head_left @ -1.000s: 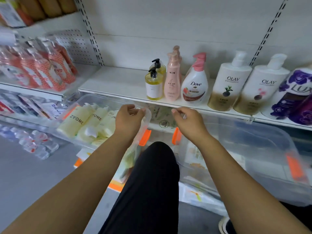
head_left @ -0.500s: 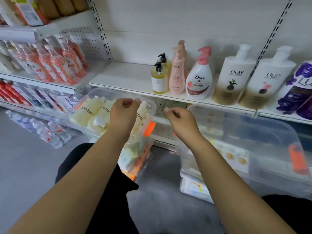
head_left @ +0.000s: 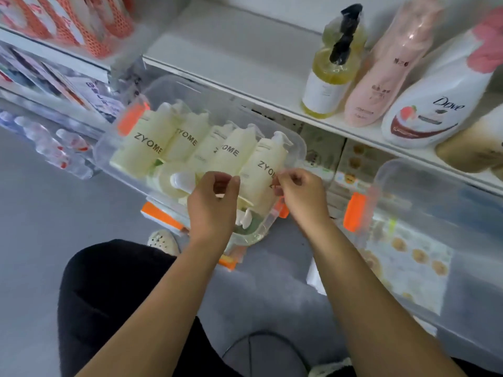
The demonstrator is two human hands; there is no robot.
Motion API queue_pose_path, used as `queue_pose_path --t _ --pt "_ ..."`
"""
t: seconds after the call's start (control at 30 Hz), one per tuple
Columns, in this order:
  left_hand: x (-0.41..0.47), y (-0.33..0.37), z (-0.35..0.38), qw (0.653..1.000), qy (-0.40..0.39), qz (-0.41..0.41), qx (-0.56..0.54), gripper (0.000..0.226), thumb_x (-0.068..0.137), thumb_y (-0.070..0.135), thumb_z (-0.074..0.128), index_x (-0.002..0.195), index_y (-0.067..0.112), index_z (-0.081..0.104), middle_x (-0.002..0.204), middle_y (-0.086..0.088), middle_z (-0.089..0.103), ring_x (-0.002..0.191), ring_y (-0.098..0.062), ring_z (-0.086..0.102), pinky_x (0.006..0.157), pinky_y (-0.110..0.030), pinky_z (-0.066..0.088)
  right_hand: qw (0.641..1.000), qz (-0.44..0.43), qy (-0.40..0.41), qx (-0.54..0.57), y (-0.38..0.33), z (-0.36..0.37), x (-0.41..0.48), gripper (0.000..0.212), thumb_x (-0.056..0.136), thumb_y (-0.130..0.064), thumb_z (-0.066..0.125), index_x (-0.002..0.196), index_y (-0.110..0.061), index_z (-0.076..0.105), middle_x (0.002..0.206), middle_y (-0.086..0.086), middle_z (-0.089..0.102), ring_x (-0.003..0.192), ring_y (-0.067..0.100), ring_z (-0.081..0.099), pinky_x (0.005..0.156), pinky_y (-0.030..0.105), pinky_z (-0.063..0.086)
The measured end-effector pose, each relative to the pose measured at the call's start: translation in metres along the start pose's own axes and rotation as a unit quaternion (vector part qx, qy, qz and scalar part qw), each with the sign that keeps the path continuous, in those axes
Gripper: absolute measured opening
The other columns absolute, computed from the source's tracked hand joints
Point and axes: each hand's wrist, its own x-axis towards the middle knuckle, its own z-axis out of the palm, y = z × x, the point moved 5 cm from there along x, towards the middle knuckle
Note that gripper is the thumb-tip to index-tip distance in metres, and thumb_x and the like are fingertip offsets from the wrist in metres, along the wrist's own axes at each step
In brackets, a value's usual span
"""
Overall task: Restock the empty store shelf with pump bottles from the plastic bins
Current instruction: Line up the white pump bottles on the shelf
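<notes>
A clear plastic bin (head_left: 196,87) with orange latches stands tilted below the shelf, and several pale yellow ZYOME pump bottles (head_left: 148,144) lie inside it. My left hand (head_left: 213,205) and my right hand (head_left: 303,198) sit close together at the bin's near right corner. The fingers of both are pinched on its clear plastic edge. The white shelf (head_left: 231,54) above has a bare stretch on its left part. Whether the edge I hold is a lid or the rim cannot be made out.
On the shelf's right stand a yellow pump bottle (head_left: 328,80), a pink bottle (head_left: 381,77) and a Dove bottle (head_left: 435,110). A second clear bin (head_left: 441,202) with an orange latch (head_left: 353,212) sits to the right. Orange bottles (head_left: 68,20) fill the neighbouring left shelf. My black-trousered knee (head_left: 109,295) is over grey floor.
My view has tipped down and closer to the bin. My right hand has left the right bin and moved left to the bottle bin's corner, beside my left hand.
</notes>
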Motion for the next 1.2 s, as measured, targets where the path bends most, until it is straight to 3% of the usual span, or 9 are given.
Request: queue_pose_path --t 0.07,0.17,0.3,0.43,0.67,0.83,1.0,1.1,1.2 --pt "0.010 0.000 0.003 1.000 0.000 -0.001 0.014 0.013 0.094 0.031 0.063 0.096 0.019 0.067 0.085 0.015 0.067 0.083 0.008 0.059 0.064 0.000 0.038 0.999 0.019 0.025 -0.011 0.002 0.005 0.011 0.027 0.084 -0.036 0.059 0.062 -0.023 0.067 0.066 0.001 0.074 0.071 0.026 0.074 0.076 0.054 0.059" --pt "0.014 -0.002 0.006 1.000 -0.004 0.012 0.027 0.010 0.095 0.029 0.062 0.095 0.020 0.066 0.083 0.018 0.066 0.083 0.007 0.059 0.066 -0.002 0.040 0.997 0.017 0.032 -0.070 -0.007 0.011 0.019 0.033 0.084 -0.054 0.060 0.075 -0.022 0.065 0.072 0.001 0.073 0.077 0.023 0.072 0.076 0.043 0.059" --pt "0.011 -0.009 0.006 0.999 -0.020 0.016 0.024 0.009 0.097 0.029 0.059 0.096 0.023 0.065 0.087 0.021 0.065 0.085 0.009 0.059 0.067 0.000 0.039 0.979 -0.023 0.004 -0.202 -0.020 0.019 0.024 0.054 0.089 -0.066 0.058 0.091 -0.013 0.067 0.081 -0.003 0.072 0.076 0.015 0.064 0.052 0.022 0.037" --pt "0.011 -0.016 0.006 0.999 -0.033 0.013 0.000 0.020 0.101 0.033 0.051 0.101 0.020 0.066 0.093 0.015 0.067 0.087 0.008 0.057 0.066 0.000 0.038 0.973 0.003 -0.015 -0.230 -0.023 0.024 0.024 0.063 0.086 -0.072 0.058 0.105 -0.013 0.068 0.091 0.000 0.069 0.080 0.022 0.060 0.053 0.027 0.035" --pt "0.004 -0.020 -0.002 0.998 -0.063 0.011 -0.012 0.024 0.102 0.034 0.046 0.102 0.018 0.065 0.091 0.008 0.067 0.081 0.001 0.058 0.063 -0.008 0.040 0.990 0.078 -0.032 -0.110 -0.032 0.021 0.012 0.049 0.075 -0.059 0.079 0.104 -0.024 0.060 0.103 -0.003 0.068 0.090 0.021 0.066 0.068 0.031 0.055" --pt "-0.001 -0.022 -0.008 0.995 -0.097 0.034 -0.008 0.024 0.103 0.033 0.045 0.101 0.018 0.063 0.091 0.003 0.067 0.084 -0.011 0.059 0.069 -0.017 0.044 0.992 0.106 -0.021 -0.063 -0.034 0.028 0.007 0.070 0.071 -0.054 0.082 0.128 -0.019 0.060 0.108 -0.004 0.063 0.104 0.023 0.065 0.093 0.041 0.057" --pt "0.005 -0.022 -0.009 0.990 -0.118 0.043 -0.061 0.018 0.102 0.033 0.046 0.089 0.032 0.059 0.090 0.006 0.072 0.086 -0.017 0.066 0.082 -0.042 0.054 0.994 0.104 -0.006 -0.027 -0.038 0.035 0.004 0.078 0.061 -0.053 0.083 0.126 -0.019 0.058 0.110 -0.001 0.070 0.094 0.021 0.068 0.084 0.041 0.059" --pt "0.007 -0.011 -0.014 0.989 -0.091 0.067 -0.095 0.017 0.101 0.032 0.049 0.089 0.032 0.060 0.090 0.012 0.073 0.089 -0.009 0.068 0.084 -0.042 0.056 0.995 0.100 -0.009 -0.010 -0.042 0.033 0.005 0.057 0.067 -0.040 0.090 0.110 -0.018 0.058 0.100 -0.003 0.069 0.085 0.016 0.067 0.068 0.032 0.055" --pt "0.022 0.003 -0.027 0.986 -0.022 0.123 -0.115 0.017 0.101 0.032 0.049 0.096 0.024 0.063 0.086 0.011 0.072 0.084 -0.008 0.069 0.076 -0.041 0.057 0.996 0.086 -0.009 0.001 -0.045 0.029 0.005 0.070 0.061 -0.037 0.096 0.114 -0.021 0.052 0.107 -0.004 0.065 0.093 0.016 0.067 0.074 0.040 0.057"
